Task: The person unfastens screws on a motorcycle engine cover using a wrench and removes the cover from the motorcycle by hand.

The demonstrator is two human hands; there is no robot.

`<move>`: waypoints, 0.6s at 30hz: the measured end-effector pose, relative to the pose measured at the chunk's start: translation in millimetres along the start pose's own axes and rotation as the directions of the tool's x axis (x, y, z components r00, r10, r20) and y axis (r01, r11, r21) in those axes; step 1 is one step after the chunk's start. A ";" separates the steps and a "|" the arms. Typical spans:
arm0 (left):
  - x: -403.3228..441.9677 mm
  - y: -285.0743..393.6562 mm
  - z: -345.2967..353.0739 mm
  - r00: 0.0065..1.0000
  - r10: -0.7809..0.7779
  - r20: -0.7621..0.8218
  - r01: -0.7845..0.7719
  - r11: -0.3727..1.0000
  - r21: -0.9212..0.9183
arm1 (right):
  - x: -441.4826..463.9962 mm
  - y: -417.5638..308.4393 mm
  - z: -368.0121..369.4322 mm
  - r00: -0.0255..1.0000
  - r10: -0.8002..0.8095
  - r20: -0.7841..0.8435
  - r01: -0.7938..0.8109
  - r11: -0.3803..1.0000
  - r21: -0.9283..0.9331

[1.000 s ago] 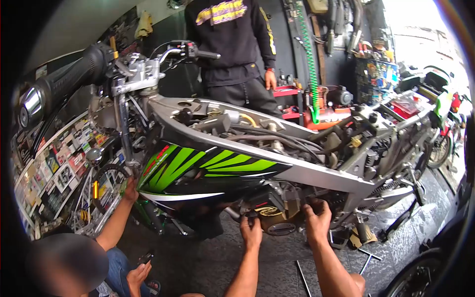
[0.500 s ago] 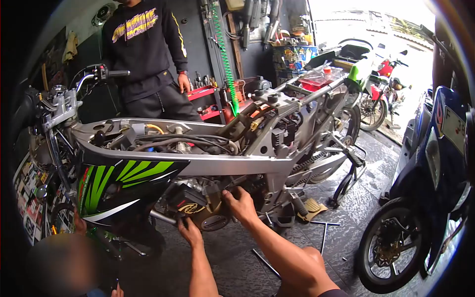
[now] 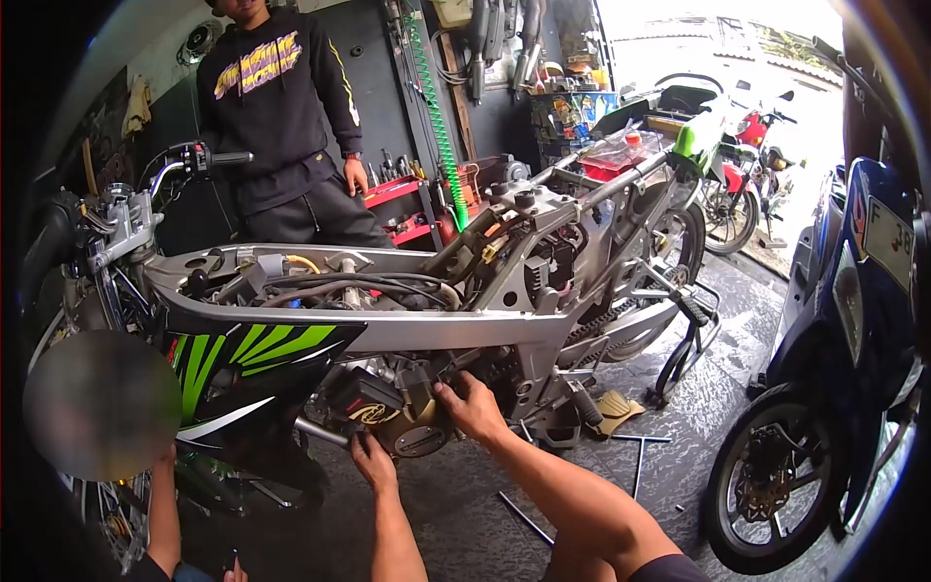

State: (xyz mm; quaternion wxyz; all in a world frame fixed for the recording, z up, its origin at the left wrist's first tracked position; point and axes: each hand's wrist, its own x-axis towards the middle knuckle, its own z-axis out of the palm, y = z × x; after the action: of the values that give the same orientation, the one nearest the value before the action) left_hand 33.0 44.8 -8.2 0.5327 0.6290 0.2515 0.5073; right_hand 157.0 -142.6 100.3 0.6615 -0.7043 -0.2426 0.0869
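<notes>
A partly stripped motorcycle with a grey frame (image 3: 456, 335) and a black and green side panel (image 3: 262, 359) stands across the view. My left hand (image 3: 373, 460) is at the lower front edge of the round engine cover (image 3: 420, 438), its fingers bent against the edge. My right hand (image 3: 469, 403) touches the engine's upper rear side, below the frame beam, with thumb and fingers bent around a part I cannot make out. Between them lies the gold and black engine casing (image 3: 373, 412). Both hands' fingertips are partly hidden.
One person (image 3: 281, 126) stands behind the motorcycle; another person (image 3: 163, 514) crouches at the lower left. A T-handle tool (image 3: 639, 456) and a rod (image 3: 525, 517) lie on the floor. A blue motorcycle (image 3: 824, 388) stands at right, a red toolbox shelf (image 3: 398, 194) behind.
The view has swung right, so the motorcycle appears further left. My right hand has moved up and inward against the engine. The crouching person's head has risen at the left.
</notes>
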 end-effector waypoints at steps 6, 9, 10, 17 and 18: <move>1.7 -5.3 -0.6 1.000 0.003 -0.030 -0.006 0.993 -0.119 | -3.4 -2.7 -0.7 1.000 -0.027 0.001 0.027 1.000 0.002; 2.3 -4.1 -2.2 0.999 -0.045 -0.022 0.043 0.996 -0.079 | -3.3 -5.1 -0.6 1.000 -0.019 -0.010 0.019 1.000 0.000; 3.3 -6.1 -3.9 0.999 -0.043 -0.025 0.041 0.997 -0.073 | -3.3 -4.5 0.2 1.000 -0.015 -0.015 0.014 1.000 -0.006; 9.0 -6.8 -7.3 0.998 -0.067 0.016 0.067 0.997 0.025 | -7.2 -1.5 5.2 0.989 -0.066 -0.134 0.052 0.993 -0.103; 2.7 15.0 -2.6 0.998 0.065 -0.004 -0.064 0.982 0.175 | -9.3 -1.6 6.6 0.982 -0.089 -0.167 0.067 0.989 -0.128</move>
State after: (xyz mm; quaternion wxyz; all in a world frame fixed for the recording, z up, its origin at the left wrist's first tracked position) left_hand 28.3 43.7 6.5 0.4574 0.6787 0.2773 0.5033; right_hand 145.6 -140.9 99.3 0.6385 -0.7382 -0.2169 -0.0152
